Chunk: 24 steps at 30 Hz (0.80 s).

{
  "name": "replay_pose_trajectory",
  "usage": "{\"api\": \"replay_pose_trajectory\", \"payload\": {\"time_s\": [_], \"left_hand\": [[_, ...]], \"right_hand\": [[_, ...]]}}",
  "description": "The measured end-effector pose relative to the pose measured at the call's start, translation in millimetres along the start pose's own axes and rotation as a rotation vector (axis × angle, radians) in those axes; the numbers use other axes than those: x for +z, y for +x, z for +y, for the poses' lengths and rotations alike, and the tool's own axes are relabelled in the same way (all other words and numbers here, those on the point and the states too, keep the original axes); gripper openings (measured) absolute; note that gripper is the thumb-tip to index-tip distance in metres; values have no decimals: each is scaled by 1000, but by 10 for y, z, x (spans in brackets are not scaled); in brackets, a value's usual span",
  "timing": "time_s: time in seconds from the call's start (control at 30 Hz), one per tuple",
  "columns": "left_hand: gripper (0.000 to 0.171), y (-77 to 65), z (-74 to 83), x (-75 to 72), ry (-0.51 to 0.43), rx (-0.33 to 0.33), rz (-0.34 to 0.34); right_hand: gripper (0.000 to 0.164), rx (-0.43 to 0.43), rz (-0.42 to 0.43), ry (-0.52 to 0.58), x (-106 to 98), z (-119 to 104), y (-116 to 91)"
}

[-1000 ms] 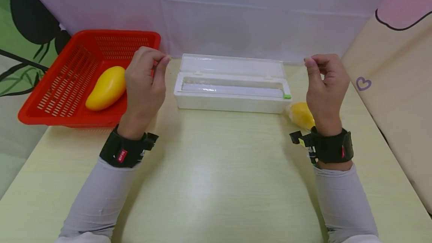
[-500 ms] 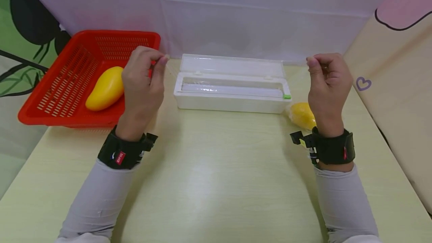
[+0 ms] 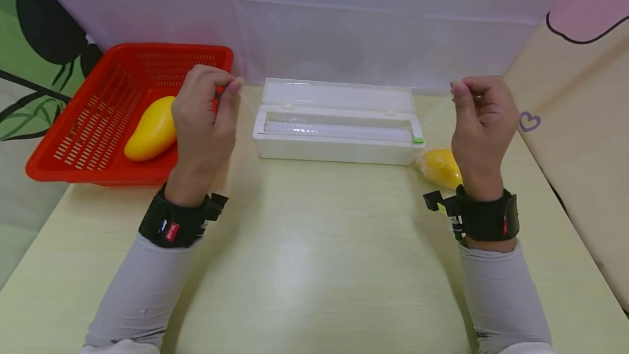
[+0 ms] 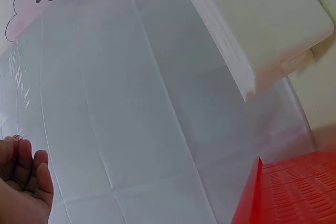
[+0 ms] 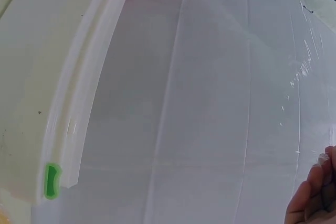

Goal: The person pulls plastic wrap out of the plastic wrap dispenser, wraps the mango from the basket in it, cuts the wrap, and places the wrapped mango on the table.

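Clear cling film [image 5: 302,72] stretches between the two raised hands, showing mostly as glints and faint creases. My left hand [image 3: 203,119] pinches one corner between thumb and forefinger, in front of the red basket's right side. At the other corner, my right hand [image 3: 484,124] pinches the film with thumb and fingertips, above the right part of the table. Behind and between them lies a white cling film dispenser [image 3: 339,151], its clear lid [image 3: 339,95] raised. A roll shows in its slot, and a green slider [image 3: 417,140] sits at the right end.
The red plastic basket [image 3: 36,172] at the left holds a yellow mango [image 3: 149,130], partly hidden by the left hand. Beside the dispenser's right end, a yellow fruit in clear film [image 3: 440,168] rests on the table [image 3: 314,255]. A pale cloth [image 3: 334,31] hangs behind.
Both hands have drifted slightly apart, the left one leftward and the right one rightward, still pinching the film. The dispenser, basket and fruit have stayed put.
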<state>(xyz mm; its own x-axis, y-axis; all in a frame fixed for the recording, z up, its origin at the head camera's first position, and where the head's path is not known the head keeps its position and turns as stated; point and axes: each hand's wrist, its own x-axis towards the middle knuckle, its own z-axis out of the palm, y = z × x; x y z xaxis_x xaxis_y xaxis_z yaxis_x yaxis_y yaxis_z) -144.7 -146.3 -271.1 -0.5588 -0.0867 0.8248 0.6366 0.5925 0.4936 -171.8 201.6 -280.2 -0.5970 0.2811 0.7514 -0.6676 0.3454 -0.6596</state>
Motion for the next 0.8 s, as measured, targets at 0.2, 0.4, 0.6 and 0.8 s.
{"api": "replay_pose_trajectory", "payload": {"time_s": [0.2, 0.4, 0.6, 0.8], "left_hand": [[19, 5, 16, -11, -3, -5, 5], [17, 16, 52, -20, -8, -10, 8], [16, 24, 84, -34, -23, -15, 16], [16, 28, 104, -52, -35, -13, 24]], "right_hand": [[5, -13, 5, 16, -3, -27, -2], [5, -20, 23, 45, -8, -45, 5], [6, -25, 37, 80, -10, -68, 12], [9, -25, 50, 105, -13, -89, 16]]}}
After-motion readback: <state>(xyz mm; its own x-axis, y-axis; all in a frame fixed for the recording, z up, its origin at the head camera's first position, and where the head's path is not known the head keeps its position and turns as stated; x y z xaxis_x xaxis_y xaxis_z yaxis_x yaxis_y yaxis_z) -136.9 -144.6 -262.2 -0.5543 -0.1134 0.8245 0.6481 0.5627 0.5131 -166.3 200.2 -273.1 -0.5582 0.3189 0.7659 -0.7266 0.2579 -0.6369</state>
